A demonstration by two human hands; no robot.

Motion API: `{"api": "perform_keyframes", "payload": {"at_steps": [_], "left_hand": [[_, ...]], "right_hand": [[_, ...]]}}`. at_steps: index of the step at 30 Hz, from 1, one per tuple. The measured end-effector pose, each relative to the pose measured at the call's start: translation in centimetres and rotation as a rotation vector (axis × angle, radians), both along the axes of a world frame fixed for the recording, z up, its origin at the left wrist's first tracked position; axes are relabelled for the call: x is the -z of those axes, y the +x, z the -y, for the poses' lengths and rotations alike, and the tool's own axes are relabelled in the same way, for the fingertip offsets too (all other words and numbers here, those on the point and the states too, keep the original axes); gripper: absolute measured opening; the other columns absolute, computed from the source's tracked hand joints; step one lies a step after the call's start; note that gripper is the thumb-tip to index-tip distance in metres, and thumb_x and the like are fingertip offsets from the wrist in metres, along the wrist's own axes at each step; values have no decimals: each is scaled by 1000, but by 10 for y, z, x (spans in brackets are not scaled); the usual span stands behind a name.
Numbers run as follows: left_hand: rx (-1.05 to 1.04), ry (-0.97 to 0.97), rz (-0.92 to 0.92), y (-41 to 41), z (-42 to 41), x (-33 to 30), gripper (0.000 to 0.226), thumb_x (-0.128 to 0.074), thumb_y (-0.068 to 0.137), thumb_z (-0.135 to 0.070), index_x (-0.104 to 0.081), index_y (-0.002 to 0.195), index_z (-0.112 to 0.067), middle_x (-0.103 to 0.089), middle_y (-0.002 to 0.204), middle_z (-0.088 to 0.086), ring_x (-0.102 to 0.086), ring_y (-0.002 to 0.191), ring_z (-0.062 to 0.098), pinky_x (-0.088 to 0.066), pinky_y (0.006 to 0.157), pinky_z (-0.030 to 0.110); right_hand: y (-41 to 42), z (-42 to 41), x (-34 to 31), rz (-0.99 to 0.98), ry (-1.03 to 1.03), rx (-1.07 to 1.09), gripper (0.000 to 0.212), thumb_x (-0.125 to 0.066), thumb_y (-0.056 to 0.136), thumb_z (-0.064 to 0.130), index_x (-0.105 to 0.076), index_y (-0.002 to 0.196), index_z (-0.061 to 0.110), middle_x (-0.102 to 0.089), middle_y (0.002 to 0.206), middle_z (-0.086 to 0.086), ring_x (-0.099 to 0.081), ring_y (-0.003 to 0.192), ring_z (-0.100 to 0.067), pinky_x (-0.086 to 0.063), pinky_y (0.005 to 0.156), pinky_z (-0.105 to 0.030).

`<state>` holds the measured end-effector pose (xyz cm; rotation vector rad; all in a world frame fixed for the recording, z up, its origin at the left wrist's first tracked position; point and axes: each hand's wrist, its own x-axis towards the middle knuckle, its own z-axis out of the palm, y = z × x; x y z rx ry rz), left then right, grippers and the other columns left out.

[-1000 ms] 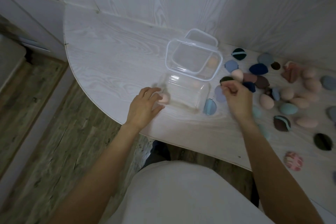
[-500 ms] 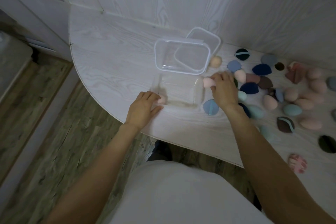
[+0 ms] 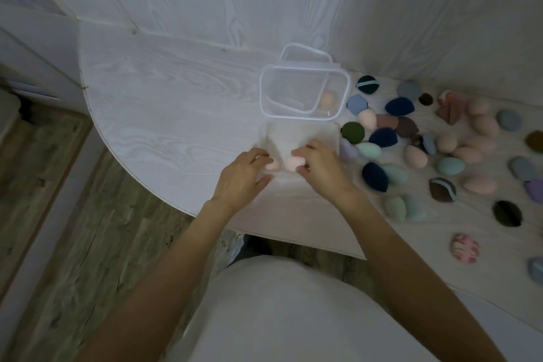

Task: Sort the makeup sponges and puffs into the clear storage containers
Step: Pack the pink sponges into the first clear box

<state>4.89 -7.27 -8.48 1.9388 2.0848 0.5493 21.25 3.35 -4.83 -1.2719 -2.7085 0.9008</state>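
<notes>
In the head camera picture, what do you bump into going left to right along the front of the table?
Left hand → pink sponge → right hand → dark navy sponge → brown puff with a blue band → black puff.

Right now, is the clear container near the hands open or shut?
Open. The clear container has no lid on; a lid stands behind it, and the right hand puts a pink sponge in.

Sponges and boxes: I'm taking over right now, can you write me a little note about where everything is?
Left hand rests on the near clear container, a pink sponge by its fingers.
Right hand holds another pink sponge inside that container.
Behind it lies a clear lid with a peach sponge showing through.
Done: about two pink sponges in.
Left: the loose sponges and puffs spread on the table to the right.
</notes>
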Motion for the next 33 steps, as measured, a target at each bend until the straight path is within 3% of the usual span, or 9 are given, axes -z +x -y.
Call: {"api": "perform_keyframes", "payload": {"at_steps": [3, 6, 11, 16, 19, 22, 25, 29, 33], "left_hand": [[21, -14, -16, 0, -4, -3, 33, -74, 77, -23, -65, 107, -12, -64, 109, 5, -63, 87, 25, -51, 60, 31], [37, -26, -16, -2, -7, -4, 33, -76, 74, -23, -65, 105, -13, -65, 103, 4, -63, 83, 24, -49, 56, 29], [68, -9, -63, -8, -9, -7, 32, -79, 69, -26, -66, 96, -15, -65, 93, -1, -62, 77, 20, -45, 49, 26], [116, 22, -105, -14, -14, -6, 36, -81, 63, -29, -66, 92, -15, -63, 90, 0, -57, 76, 21, -42, 49, 24], [146, 57, -74, -17, -14, -3, 36, -78, 67, -34, -67, 95, -14, -64, 89, 0, -56, 77, 22, -48, 55, 28], [156, 101, -83, -21, -13, -5, 33, -62, 79, -41, -68, 97, -15, -66, 90, -2, -57, 80, 20, -47, 61, 27], [134, 108, -82, -24, -15, -10, 36, -49, 84, -43, -68, 100, -16, -67, 92, -2, -58, 85, 20, -44, 65, 24], [83, 116, -52, -19, -21, -19, 35, -48, 86, -41, -67, 103, -17, -68, 94, -3, -58, 91, 18, -42, 69, 21], [49, 197, 96, 6, -29, -31, 28, -49, 88, -31, -68, 103, -16, -68, 89, -5, -56, 89, 14, -38, 73, 16]], "right_hand": [[-16, -4, 6, 140, 74, 17, 27, -61, 86, 16, -57, 110, 5, -57, 109, -16, -58, 93, -33, -48, 78, -36], [-30, -6, 10, 242, 95, 45, 35, -66, 82, 33, -58, 104, 7, -62, 102, -14, -60, 89, -31, -49, 74, -36], [-30, 1, 10, 211, -28, 153, 41, -63, 82, 47, -60, 95, 8, -64, 87, -8, -60, 81, -24, -47, 71, -34], [-18, 4, 6, 103, -58, 267, 39, -47, 93, 26, -48, 57, 12, -51, 62, -6, -49, 62, -21, -27, 49, -28], [-14, 4, 9, 88, -61, 256, 19, -55, 89, 22, -66, 79, 11, -66, 82, -5, -59, 76, -21, -47, 64, -33], [-12, 4, 14, 22, -84, 270, 13, -63, 86, 24, -68, 90, 13, -69, 91, -4, -62, 83, -19, -52, 76, -39], [-11, 4, 16, -38, -83, 298, 14, -65, 84, 24, -68, 90, 13, -69, 90, -4, -61, 83, -18, -51, 74, -35], [-7, 4, 13, -83, -49, 260, 13, -60, 87, 20, -67, 94, 12, -69, 94, -4, -60, 85, -19, -47, 72, -32], [11, 1, 0, -135, 12, 169, 14, -56, 89, 17, -67, 95, 12, -67, 92, -3, -58, 78, -17, -49, 67, -33]]}}
